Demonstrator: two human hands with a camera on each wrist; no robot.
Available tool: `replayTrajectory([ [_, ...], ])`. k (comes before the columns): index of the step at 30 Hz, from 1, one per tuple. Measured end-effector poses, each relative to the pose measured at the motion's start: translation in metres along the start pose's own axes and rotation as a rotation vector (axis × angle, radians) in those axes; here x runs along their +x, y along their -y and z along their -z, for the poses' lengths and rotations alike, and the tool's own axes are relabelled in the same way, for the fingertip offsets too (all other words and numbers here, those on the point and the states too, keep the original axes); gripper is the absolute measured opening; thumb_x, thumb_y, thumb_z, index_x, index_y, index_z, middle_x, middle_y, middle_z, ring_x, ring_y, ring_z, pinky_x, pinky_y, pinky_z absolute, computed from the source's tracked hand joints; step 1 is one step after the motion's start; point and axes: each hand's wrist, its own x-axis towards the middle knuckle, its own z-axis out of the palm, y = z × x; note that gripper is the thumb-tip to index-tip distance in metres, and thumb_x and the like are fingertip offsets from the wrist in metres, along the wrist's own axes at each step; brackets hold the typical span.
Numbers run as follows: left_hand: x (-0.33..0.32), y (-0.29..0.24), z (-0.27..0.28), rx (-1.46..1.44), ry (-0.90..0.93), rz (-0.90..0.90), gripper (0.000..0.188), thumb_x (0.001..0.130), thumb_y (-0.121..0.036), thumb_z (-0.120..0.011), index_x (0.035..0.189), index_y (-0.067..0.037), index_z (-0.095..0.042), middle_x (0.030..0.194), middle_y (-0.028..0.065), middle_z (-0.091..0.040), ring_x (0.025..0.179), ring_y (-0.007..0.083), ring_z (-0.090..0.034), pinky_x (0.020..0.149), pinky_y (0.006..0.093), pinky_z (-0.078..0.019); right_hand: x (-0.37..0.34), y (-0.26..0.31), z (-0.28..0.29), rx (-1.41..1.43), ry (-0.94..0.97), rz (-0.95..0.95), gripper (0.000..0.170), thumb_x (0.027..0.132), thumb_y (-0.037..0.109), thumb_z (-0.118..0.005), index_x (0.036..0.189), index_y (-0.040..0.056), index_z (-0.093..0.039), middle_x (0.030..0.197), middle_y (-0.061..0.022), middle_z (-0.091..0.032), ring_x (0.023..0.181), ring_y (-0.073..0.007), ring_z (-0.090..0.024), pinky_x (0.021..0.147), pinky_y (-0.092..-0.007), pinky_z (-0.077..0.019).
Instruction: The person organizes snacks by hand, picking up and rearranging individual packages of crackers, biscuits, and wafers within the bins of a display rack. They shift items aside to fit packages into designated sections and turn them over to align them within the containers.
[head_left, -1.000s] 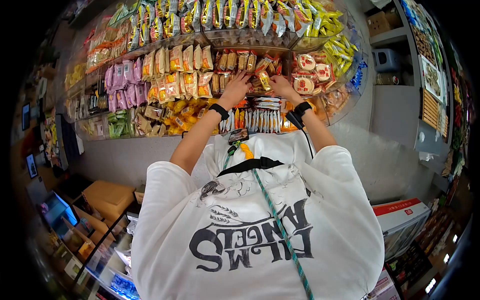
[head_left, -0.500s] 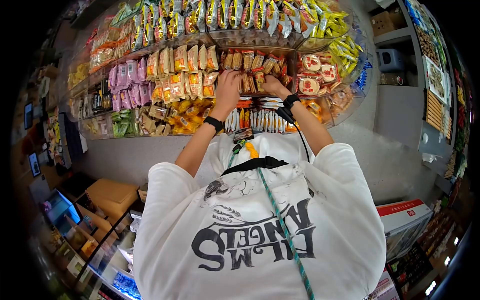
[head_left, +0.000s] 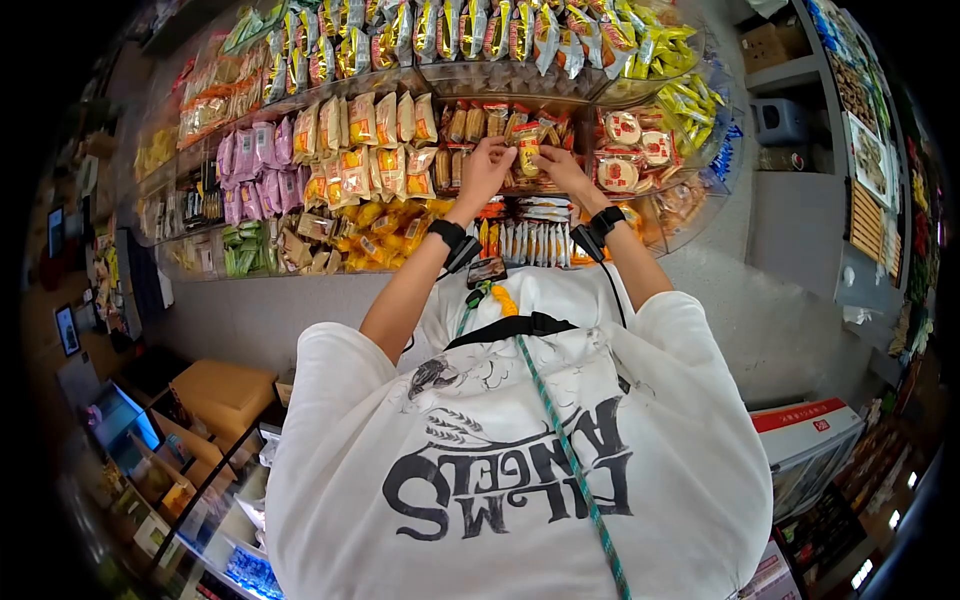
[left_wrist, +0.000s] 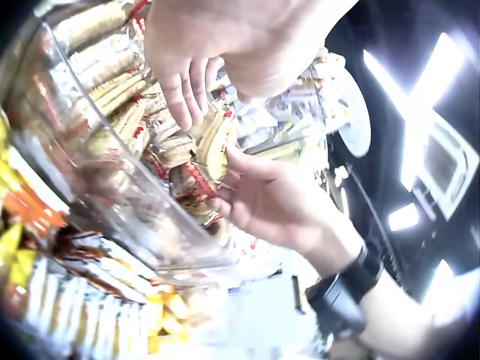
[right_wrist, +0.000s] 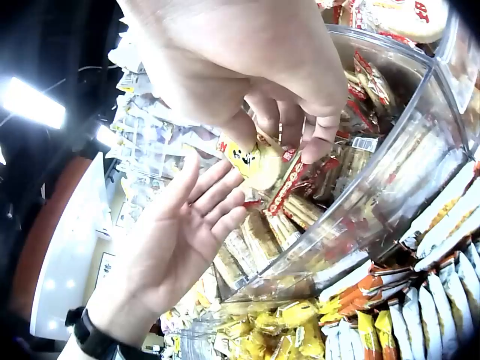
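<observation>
In the head view my right hand (head_left: 562,170) holds a clear snack packet (head_left: 527,150) with yellow and red print, upright over a bin of wrapped biscuits. The right wrist view shows the thumb and fingers pinching this packet (right_wrist: 259,166) from above, pale biscuit visible through the wrapper. Beside it is my left hand (head_left: 485,168), palm turned toward the packet; its fingers (right_wrist: 217,191) are extended close to the wrapper and grip nothing. More long wrapped biscuits (right_wrist: 259,236) stand in the clear-walled bin (right_wrist: 330,225) beneath both hands.
Left of the bin are beige-and-orange packets (head_left: 355,170) and purple packets (head_left: 255,147). Round biscuits (head_left: 617,172) fill the bin to the right. White slim packets (head_left: 525,242) stand in the front row, nearest my body. A raised row of silver-yellow bags (head_left: 460,28) runs behind.
The right hand's packet, low among the biscuits half a second ago, is now raised and upright. My left hand shifted left over the bin's edge, then came back right beside the packet.
</observation>
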Motion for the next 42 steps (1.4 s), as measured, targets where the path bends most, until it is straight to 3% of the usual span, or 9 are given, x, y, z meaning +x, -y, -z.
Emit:
replayTrajectory([
  [3, 0.011, 0.006, -0.007, -0.026, 0.125, 0.023, 0.029, 0.096, -0.015, -0.057, 0.120, 0.003, -0.060, 0.107, 0.0147, -0.066, 0.098, 0.0278, -0.064, 0.079, 0.0411, -0.0542, -0.008, 0.009, 0.006, -0.047, 0.030, 0.056, 0.046, 0.096, 0.032, -0.061, 0.125, -0.0040, -0.057, 0.120, -0.0207, -0.064, 0.106, -0.0339, -0.063, 0.085, -0.0433, -0.0515],
  [5, 0.016, 0.018, -0.013, 0.492, 0.063, -0.372, 0.029, 0.087, -0.005, -0.062, 0.114, 0.003, -0.063, 0.107, 0.0165, -0.066, 0.105, 0.0316, -0.062, 0.087, 0.0472, -0.0516, -0.009, 0.008, 0.001, -0.392, -0.306, 0.158, 0.037, 0.086, 0.030, -0.071, 0.103, -0.0030, -0.064, 0.083, -0.0174, -0.069, 0.074, -0.0342, -0.066, 0.068, -0.0438, -0.0522],
  [6, 0.011, 0.009, -0.011, 0.603, 0.194, -0.379, 0.030, 0.078, 0.000, -0.065, 0.108, 0.002, -0.065, 0.111, 0.0174, -0.066, 0.115, 0.0340, -0.057, 0.102, 0.0504, -0.0432, 0.004, -0.010, -0.007, -0.426, -0.394, 0.251, 0.033, 0.079, 0.027, -0.076, 0.086, -0.0032, -0.065, 0.065, -0.0179, -0.062, 0.062, -0.0371, -0.062, 0.062, -0.0447, -0.0517],
  [9, 0.008, 0.026, -0.010, 1.035, 0.422, -0.686, 0.022, 0.084, -0.006, -0.061, 0.105, 0.001, -0.066, 0.109, 0.0127, -0.067, 0.120, 0.0294, -0.053, 0.113, 0.0458, -0.0336, 0.010, 0.001, -0.022, -0.660, -0.155, -0.002, 0.026, 0.079, 0.021, -0.073, 0.078, -0.0034, -0.064, 0.067, -0.0207, -0.063, 0.065, -0.0380, -0.064, 0.063, -0.0459, -0.0520],
  [11, 0.006, 0.032, -0.009, 1.092, 0.505, -0.639, 0.020, 0.085, -0.006, -0.060, 0.102, 0.000, -0.067, 0.111, 0.0121, -0.066, 0.124, 0.0288, -0.050, 0.119, 0.0463, -0.0246, 0.008, 0.008, -0.032, -0.694, -0.168, 0.059, 0.026, 0.074, 0.014, -0.071, 0.064, -0.0056, -0.057, 0.066, -0.0240, -0.062, 0.063, -0.0397, -0.063, 0.056, -0.0474, -0.0528],
  [22, 0.002, 0.027, 0.004, 0.719, 0.237, -0.755, 0.027, 0.073, 0.007, -0.058, 0.100, 0.005, -0.061, 0.113, 0.0171, -0.059, 0.125, 0.0343, -0.047, 0.113, 0.0441, -0.0352, 0.025, -0.019, -0.021, -0.461, -0.266, 0.243, 0.023, 0.082, 0.018, -0.069, 0.086, -0.0043, -0.071, 0.077, -0.0249, -0.067, 0.073, -0.0399, -0.066, 0.067, -0.0445, -0.0538],
  [26, 0.013, 0.017, -0.018, 0.828, 0.254, -0.756, 0.028, 0.077, -0.001, -0.059, 0.105, 0.002, -0.061, 0.115, 0.0166, -0.059, 0.122, 0.0343, -0.049, 0.114, 0.0451, -0.0319, 0.029, 0.001, -0.006, -0.411, -0.451, -0.003, 0.025, 0.085, 0.023, -0.068, 0.084, -0.0015, -0.072, 0.085, -0.0247, -0.068, 0.079, -0.0400, -0.067, 0.069, -0.0461, -0.0538],
  [32, 0.022, 0.036, -0.045, 1.100, 0.444, -0.747, 0.029, 0.094, -0.021, -0.052, 0.115, -0.005, -0.065, 0.116, 0.0111, -0.063, 0.119, 0.0309, -0.051, 0.117, 0.0474, -0.0237, 0.052, 0.019, -0.024, -0.490, -0.574, 0.039, 0.060, 0.080, 0.024, -0.076, 0.114, -0.0132, -0.044, 0.087, -0.0271, -0.067, 0.076, -0.0384, -0.068, 0.064, -0.0459, -0.0583],
  [42, 0.020, 0.047, -0.024, 0.763, 0.456, -0.709, 0.025, 0.093, -0.018, -0.054, 0.108, -0.001, -0.063, 0.109, 0.0147, -0.064, 0.111, 0.0315, -0.054, 0.113, 0.0477, -0.0293, 0.064, 0.025, -0.034, -0.382, -0.604, -0.031, 0.055, 0.081, 0.020, -0.074, 0.114, -0.0065, -0.039, 0.083, -0.0245, -0.066, 0.074, -0.0384, -0.068, 0.058, -0.0444, -0.0569],
])
